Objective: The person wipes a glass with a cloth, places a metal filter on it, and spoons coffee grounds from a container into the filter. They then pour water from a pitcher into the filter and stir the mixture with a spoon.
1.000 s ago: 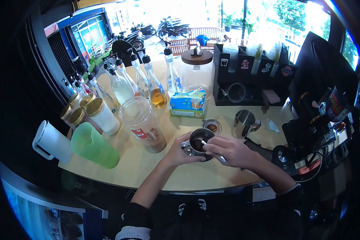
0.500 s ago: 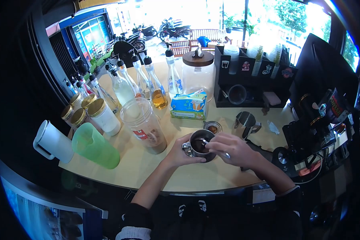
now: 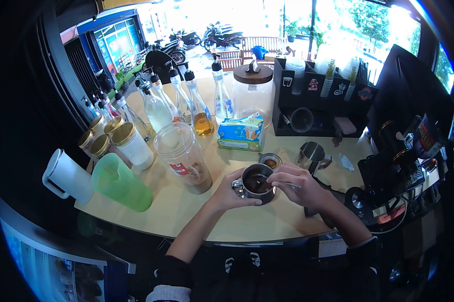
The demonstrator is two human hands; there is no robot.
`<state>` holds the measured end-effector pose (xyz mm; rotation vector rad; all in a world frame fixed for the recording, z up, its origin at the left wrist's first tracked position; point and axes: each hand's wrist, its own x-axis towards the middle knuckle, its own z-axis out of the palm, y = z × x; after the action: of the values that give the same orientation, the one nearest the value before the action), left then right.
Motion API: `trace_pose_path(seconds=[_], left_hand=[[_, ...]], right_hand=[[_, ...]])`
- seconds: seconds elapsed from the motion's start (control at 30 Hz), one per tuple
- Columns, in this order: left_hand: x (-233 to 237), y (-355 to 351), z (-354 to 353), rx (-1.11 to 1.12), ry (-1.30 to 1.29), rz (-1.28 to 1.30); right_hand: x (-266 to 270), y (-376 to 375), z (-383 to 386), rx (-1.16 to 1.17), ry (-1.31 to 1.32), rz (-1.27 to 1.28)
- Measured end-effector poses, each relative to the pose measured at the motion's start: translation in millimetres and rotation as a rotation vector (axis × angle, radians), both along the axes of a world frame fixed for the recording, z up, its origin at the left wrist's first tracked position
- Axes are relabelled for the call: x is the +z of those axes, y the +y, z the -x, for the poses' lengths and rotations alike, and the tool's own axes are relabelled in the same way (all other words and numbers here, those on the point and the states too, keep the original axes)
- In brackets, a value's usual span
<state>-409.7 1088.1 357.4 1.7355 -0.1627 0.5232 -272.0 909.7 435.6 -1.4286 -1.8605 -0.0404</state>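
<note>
Apparent stirring step: near the front edge of the worktop (image 3: pixel 237 221), the left hand (image 3: pixel 229 194) grips a metal cup (image 3: pixel 253 195) with dark contents while the right hand (image 3: pixel 306 190) narrowly pinches a spoon (image 3: pixel 293 185) dipped inside, further strokes seemingly calling for a steady cup.

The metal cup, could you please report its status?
Left hand holding metal cup. Right hand gripping utensil, dipped inside. Small dish just beyond.
</note>
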Motion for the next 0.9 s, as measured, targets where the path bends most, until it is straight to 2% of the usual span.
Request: trace_pose_path(seconds=[0.23, 0.47, 0.53, 0.63, 0.77, 0.9], left_hand=[[2.8, -0.7, 2.4, 0.005, 0.018, 0.014], [1.8, -0.5, 2.0, 0.028, 0.005, -0.025], [4.8, -0.5, 2.7, 0.012, 0.013, -0.044], [3.3, -1.8, 2.2, -0.003, 0.021, -0.001], [1.4, -1.1, 1.0, -0.001, 0.011, -0.004], [0.3, -1.3, 1.0, 0.012, 0.011, -0.021]], right_hand=[[0.3, 7.8, 2.4, -0.008, 0.087, 0.021], [-1.0, 7.8, -1.4, -0.058, 0.047, 0.031], [-1.7, 5.5, 0.5, -0.001, -0.032, -0.005], [-5.1, 4.6, -3.9, -0.035, 0.035, -0.003], [-0.3, 2.7, 1.9, 0.006, -0.018, -0.010], [5.5, -1.4, 6.6, -0.078, -0.025, -0.047]])
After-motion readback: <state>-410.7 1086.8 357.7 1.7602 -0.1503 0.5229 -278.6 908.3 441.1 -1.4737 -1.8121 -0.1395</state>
